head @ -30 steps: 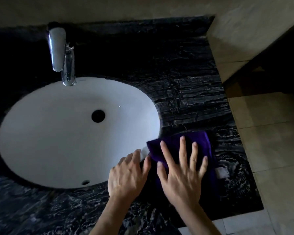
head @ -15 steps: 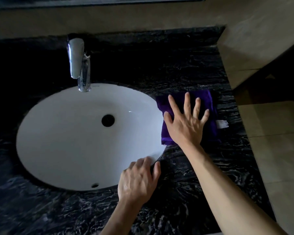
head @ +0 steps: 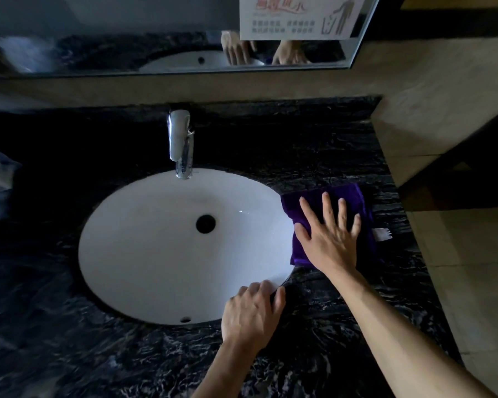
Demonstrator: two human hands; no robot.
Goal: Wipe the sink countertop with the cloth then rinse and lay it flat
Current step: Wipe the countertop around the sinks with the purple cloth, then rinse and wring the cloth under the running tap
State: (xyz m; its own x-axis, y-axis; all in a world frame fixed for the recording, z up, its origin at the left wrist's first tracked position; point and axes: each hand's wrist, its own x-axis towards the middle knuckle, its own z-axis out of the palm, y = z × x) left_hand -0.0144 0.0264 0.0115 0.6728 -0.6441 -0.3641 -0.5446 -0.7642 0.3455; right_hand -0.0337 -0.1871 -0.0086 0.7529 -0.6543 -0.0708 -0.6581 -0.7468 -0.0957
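Observation:
A purple cloth [head: 354, 199] lies folded on the black marble countertop [head: 314, 156], just right of the white oval sink [head: 161, 248]. My right hand [head: 328, 237] presses flat on the cloth with fingers spread and straight. A white tag [head: 381, 234] sticks out from the cloth's right edge. My left hand [head: 252, 315] rests on the counter at the sink's near right rim, fingers bent over the edge, holding nothing.
A chrome faucet [head: 180, 142] stands behind the sink. The counter ends at a beige tiled wall [head: 431, 116] on the right. A mirror [head: 156, 35] with a paper notice [head: 299, 15] runs along the back. The drain [head: 205, 224] is open.
My right hand has pushed the cloth away from me along the counter's right side, from the near edge to beside the sink's far right rim. My left hand stayed at the rim.

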